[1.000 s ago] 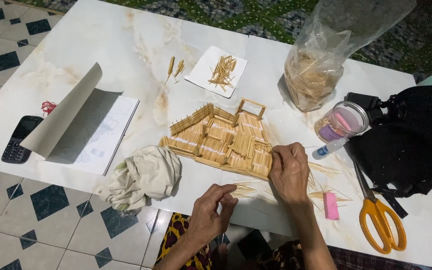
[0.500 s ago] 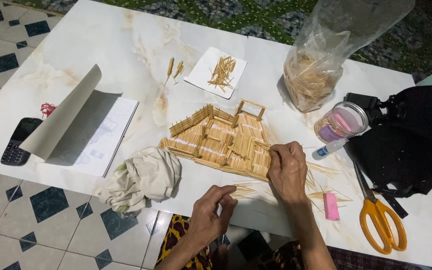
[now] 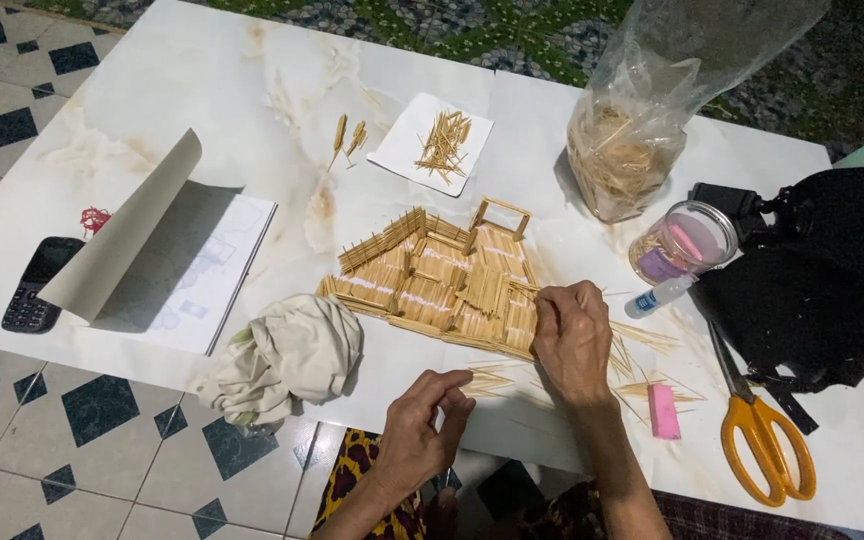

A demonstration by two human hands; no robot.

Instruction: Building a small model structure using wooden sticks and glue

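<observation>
We see the toothpick house [image 3: 437, 285] lying flat in the middle of the white table [image 3: 202, 90], its long side running from the near left up toward the far right, with a small square frame at its far edge. Our right hand [image 3: 574, 340] rests on the house's near right corner, fingers curled together and pressing down on the sticks there; we cannot tell whether it pinches a single stick. Our left hand [image 3: 422, 425] sits nearer to us, just short of the house, thumb and fingertips drawn together beside a few loose toothpicks [image 3: 487, 380]; whether it holds one is unclear. So the right hand is the one on the house, and the house lies ahead and to the left of it.

Beyond the house, a white paper square [image 3: 402, 150] carries a small heap of toothpicks. A clear plastic bag [image 3: 642, 130] to the far right holds many more. A round clear jar [image 3: 677, 245] holds pink and purple pieces. Near it lie a glue bottle [image 3: 657, 297], orange scissors [image 3: 762, 430] and a black bag [image 3: 832, 270]. To the left are a crumpled cloth [image 3: 287, 360], an open booklet [image 3: 172, 260] and a phone [image 3: 40, 285].
</observation>
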